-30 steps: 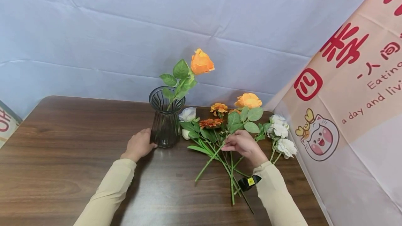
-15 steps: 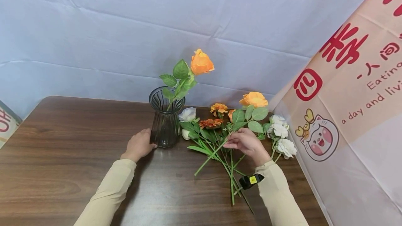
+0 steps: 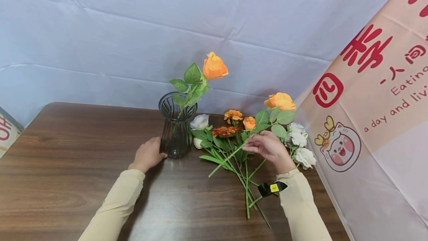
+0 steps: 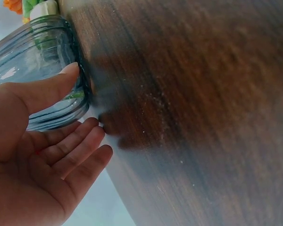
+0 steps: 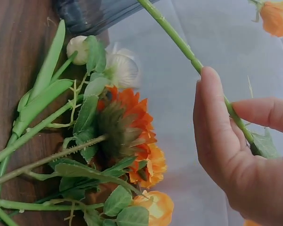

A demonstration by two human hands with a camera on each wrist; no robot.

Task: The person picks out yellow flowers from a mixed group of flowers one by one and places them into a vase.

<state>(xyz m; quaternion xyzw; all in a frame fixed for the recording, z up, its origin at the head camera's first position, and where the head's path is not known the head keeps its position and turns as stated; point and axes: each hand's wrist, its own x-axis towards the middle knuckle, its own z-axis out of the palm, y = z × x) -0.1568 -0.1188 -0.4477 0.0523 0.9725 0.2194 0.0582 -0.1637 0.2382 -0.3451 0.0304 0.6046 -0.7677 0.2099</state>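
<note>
A dark, ribbed glass vase stands upright on the table with an orange rose leaning in it. My left hand holds the vase low on its left side, thumb in front and fingers behind; the left wrist view has the thumb against the glass. Over the pile of flowers, my right hand pinches the green stem of a second rose with a yellow-orange bloom. That stem slants down toward the left, and its bloom and leaves point to the back right.
Loose flowers lie right of the vase: rust-orange blooms, a small orange rose, a pale rose and white blooms. Their stems cross toward the front. Pale cloth hangs behind the brown table; a printed banner borders the right.
My right hand has moved right and slightly back, lifting the yellow-orange rose; the small orange rose beneath now shows. My left hand and the vase have stayed put.
</note>
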